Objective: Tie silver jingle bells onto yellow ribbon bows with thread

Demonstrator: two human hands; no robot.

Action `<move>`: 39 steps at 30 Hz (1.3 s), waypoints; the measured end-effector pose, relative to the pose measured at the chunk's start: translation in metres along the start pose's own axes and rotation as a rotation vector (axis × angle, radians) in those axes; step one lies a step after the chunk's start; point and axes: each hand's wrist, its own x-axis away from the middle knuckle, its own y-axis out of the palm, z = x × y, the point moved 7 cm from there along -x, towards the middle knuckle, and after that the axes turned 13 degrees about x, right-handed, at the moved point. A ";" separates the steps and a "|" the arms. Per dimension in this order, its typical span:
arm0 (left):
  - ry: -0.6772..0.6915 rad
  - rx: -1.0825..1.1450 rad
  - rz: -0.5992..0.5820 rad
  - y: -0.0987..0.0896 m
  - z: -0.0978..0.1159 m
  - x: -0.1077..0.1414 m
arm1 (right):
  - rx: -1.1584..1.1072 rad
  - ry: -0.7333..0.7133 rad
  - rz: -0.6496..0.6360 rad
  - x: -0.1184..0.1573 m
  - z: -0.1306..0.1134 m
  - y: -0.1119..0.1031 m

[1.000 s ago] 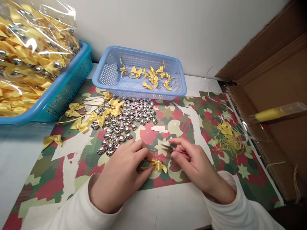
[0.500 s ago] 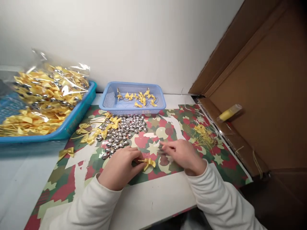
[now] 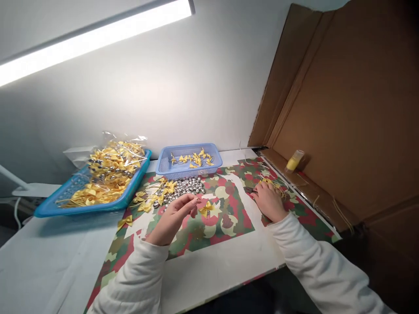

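1. Cardboard [image 3: 343, 109]: upright, right side of frame. Lit lamp [image 3: 98, 41] across upper left.
2. Patterned sheet [image 3: 242, 222]: lower centre, under the work; torn pale patches.
3. Big blue basket [image 3: 78, 212]: left of frame, w/ yellow bows & a clear bag [image 3: 114, 161] of bows w/ silver beads.
4. Small blue basket [image 3: 190, 174]: mid-frame, a few finished-looking bow pcs inside.
5. Right hand [image 3: 270, 203]: right of centre, palm down, fingers curled low by yellow thread scraps [image 3: 282, 193]. Dark tool [image 3: 250, 190] pokes out by the fingertips; can't tell if it's gripped or just covered.
6. Left hand [image 3: 168, 220]: centre, raised a bit above sheet; thumb & forefinger tips pressed together, approx. pinching the bow's thin stem (stem itself hard to see).
7. Silver beads [image 3: 188, 186]: loose pile, centre, below small basket; loose bows [image 3: 144, 206] along its left edge.
8. Yellow bow [image 3: 207, 209]: centre, just right of left fingertips, well apart from right hand. Step in hand, my read: left holds the bow pc. while right is at the tool. From here, any move w/ the bow calls for a light, steady pinch so ribbon isn't crushed; tool needs a sure grip, clear of the thread.
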 end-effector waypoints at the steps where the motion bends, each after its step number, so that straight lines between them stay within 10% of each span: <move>1: 0.001 0.022 0.000 0.000 0.002 0.001 | -0.013 -0.013 0.033 0.001 -0.004 -0.006; 6: 0.031 -0.085 -0.004 0.005 0.021 0.005 | -0.531 -0.503 0.251 0.026 -0.069 -0.072; 10: 0.134 -0.212 -0.029 0.011 0.034 0.009 | -0.489 -0.721 0.370 0.047 -0.121 -0.104; 25: 0.274 -0.284 -0.159 0.021 0.007 0.018 | -0.587 -0.837 -0.020 0.038 -0.155 -0.051; 30: 0.516 -0.359 0.266 -0.001 0.005 0.026 | -0.773 -0.665 0.258 0.030 -0.144 -0.049; 34: 0.326 -0.590 0.104 0.018 -0.021 0.020 | -0.761 -0.593 0.458 0.036 -0.137 -0.050; 39: 0.299 -0.618 0.063 0.024 -0.023 0.020 | -0.844 -0.575 0.338 0.038 -0.138 -0.043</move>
